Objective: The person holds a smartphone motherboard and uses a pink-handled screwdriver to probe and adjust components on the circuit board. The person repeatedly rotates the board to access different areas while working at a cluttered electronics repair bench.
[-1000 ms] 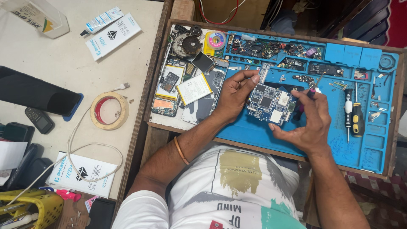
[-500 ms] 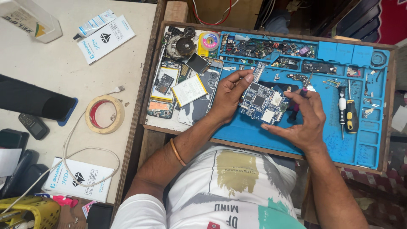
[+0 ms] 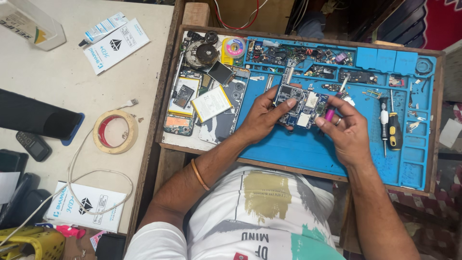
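Clearly the left hand (image 3: 263, 111) pinches the circuit board (image 3: 301, 103) between both hands, while the right hand (image 3: 347, 129) grips what looks like a pink-handled tool (image 3: 333, 107); slipping could scratch components.

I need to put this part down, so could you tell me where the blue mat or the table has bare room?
The blue mat is bare along its near edge, below the circuit board and left of the screwdrivers. The white table is open between the tape roll and the leaflet. The mat's far compartments are crowded.
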